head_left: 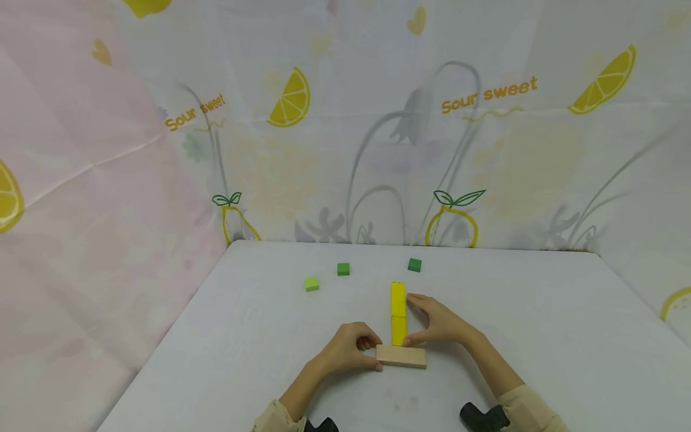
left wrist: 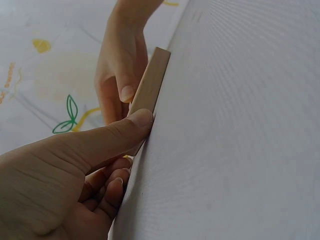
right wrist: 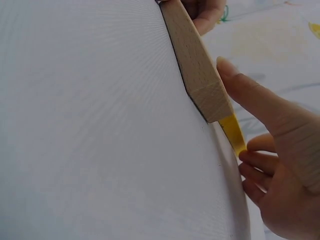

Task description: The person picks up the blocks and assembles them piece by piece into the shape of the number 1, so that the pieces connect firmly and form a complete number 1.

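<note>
A plain wooden block (head_left: 401, 356) lies crosswise on the white table, its near long side toward me. My left hand (head_left: 349, 348) pinches its left end, thumb along the near side and curled fingers behind it; the left wrist view shows the thumb on the wooden block (left wrist: 152, 82). Two yellow blocks (head_left: 398, 313) stretch away from the wooden one, end to end in a line. Along their right side is my right hand (head_left: 438, 323), fingers spread from the thumb. Its fingertips meet the yellow block (right wrist: 232, 132) in the right wrist view, and its thumb tip sits close to the wood.
Farther back on the table (head_left: 243, 336) lie a light green block (head_left: 311, 284), a mid-green block (head_left: 343, 269) and a dark green block (head_left: 414, 265). A lemon-print cloth (head_left: 356, 150) hangs behind the table's far edge.
</note>
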`<state>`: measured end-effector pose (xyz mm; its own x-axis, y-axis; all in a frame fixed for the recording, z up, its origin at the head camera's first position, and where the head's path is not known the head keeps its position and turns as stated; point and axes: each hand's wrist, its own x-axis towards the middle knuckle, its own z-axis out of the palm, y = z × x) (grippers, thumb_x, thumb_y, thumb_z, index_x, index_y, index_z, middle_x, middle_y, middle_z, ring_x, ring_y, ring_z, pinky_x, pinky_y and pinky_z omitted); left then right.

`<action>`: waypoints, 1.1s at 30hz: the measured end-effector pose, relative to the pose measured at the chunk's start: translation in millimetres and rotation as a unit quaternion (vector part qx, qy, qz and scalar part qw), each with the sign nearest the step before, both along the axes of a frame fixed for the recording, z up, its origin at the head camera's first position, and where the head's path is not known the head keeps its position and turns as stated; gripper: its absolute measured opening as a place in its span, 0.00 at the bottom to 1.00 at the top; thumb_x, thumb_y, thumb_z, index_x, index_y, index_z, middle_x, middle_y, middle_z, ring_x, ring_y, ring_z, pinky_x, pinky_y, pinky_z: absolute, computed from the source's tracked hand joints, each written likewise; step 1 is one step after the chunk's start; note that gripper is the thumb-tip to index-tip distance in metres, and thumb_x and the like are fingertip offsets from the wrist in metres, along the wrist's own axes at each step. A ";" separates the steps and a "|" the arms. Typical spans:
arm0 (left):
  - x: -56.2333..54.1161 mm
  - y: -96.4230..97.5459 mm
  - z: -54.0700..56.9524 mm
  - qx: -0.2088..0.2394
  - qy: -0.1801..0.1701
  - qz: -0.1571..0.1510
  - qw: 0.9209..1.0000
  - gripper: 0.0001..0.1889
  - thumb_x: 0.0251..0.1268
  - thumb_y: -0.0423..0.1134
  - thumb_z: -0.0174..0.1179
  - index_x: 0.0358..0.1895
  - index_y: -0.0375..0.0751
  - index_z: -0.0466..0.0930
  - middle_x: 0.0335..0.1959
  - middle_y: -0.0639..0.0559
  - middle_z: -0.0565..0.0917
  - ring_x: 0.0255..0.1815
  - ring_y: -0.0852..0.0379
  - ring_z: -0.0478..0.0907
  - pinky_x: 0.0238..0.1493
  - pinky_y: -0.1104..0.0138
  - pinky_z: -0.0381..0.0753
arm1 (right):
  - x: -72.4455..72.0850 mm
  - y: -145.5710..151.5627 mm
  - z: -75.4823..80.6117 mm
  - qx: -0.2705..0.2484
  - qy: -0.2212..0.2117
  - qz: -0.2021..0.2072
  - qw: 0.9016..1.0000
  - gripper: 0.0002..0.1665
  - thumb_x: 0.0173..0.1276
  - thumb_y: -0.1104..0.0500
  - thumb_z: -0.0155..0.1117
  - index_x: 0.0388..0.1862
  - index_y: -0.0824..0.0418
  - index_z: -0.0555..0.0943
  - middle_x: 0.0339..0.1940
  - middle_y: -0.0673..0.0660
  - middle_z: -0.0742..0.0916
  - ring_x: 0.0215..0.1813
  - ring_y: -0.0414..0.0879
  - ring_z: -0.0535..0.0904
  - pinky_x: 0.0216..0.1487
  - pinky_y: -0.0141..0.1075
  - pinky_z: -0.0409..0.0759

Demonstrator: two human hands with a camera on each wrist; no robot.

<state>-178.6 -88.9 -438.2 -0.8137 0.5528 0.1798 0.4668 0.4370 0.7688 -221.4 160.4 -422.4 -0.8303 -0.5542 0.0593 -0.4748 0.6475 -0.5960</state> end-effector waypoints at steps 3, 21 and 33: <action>-0.3 -0.1 0.0 0.001 0.000 -0.001 1.000 0.18 0.39 0.36 0.77 0.37 0.36 0.84 0.29 0.55 0.79 0.29 0.69 0.70 0.33 0.75 0.73 | 0.2 -0.2 0.9 0.001 -0.001 -0.002 1.000 0.57 0.46 0.45 0.77 0.65 0.79 0.62 0.65 0.74 0.69 0.67 0.67 0.62 0.64 0.57 0.61; 0.3 -0.5 2.1 -0.003 -0.013 -0.004 1.000 0.18 0.40 0.36 0.76 0.38 0.37 0.84 0.29 0.54 0.79 0.29 0.68 0.70 0.33 0.75 0.72 | -6.3 2.7 5.9 -0.028 -0.003 -0.027 0.999 0.50 0.54 0.46 0.72 0.64 0.77 0.65 0.63 0.71 0.73 0.64 0.64 0.67 0.62 0.55 0.65; 0.7 0.1 2.8 0.000 -0.013 -0.002 1.000 0.18 0.40 0.35 0.76 0.37 0.36 0.84 0.29 0.54 0.80 0.29 0.68 0.70 0.33 0.75 0.73 | -37.7 13.8 -2.5 -0.125 0.054 -0.106 0.985 0.25 0.67 0.57 0.61 0.54 0.77 0.75 0.43 0.66 0.85 0.42 0.55 0.82 0.45 0.45 0.80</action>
